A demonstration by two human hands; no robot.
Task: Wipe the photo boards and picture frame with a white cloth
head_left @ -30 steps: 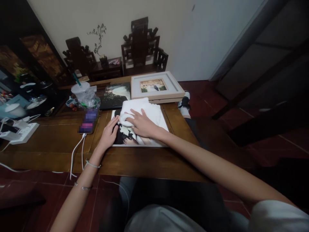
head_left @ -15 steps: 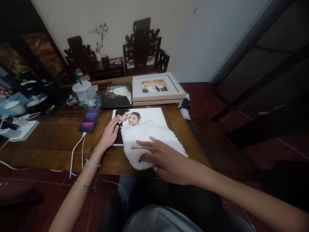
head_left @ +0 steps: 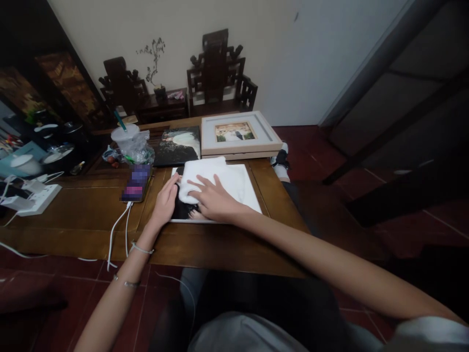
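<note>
A white fluffy cloth (head_left: 203, 170) lies over the upper middle of a photo panel (head_left: 249, 190) on the wooden table. My right hand (head_left: 217, 199) holds the cloth down with its fingers spread over it. Beneath the cloth the pictured faces are mostly hidden; a dark suit and part of a hand in the print still show. At the panel's left edge my left hand (head_left: 165, 199) rests flat, fingers stretched out, steadying nothing but that edge.
Behind the panel lie a framed photo (head_left: 236, 132) and a dark photo panel (head_left: 178, 145). A phone (head_left: 137, 183) with white cables, a plastic cup (head_left: 125, 135) in crumpled wrap, and a power strip (head_left: 40, 199) are to the left. A person's foot (head_left: 280, 156) shows beyond the table's right side.
My right hand has moved the cloth away from me and slightly left, from the panel's near right part up over the faces. My left hand has stayed at the left edge.
</note>
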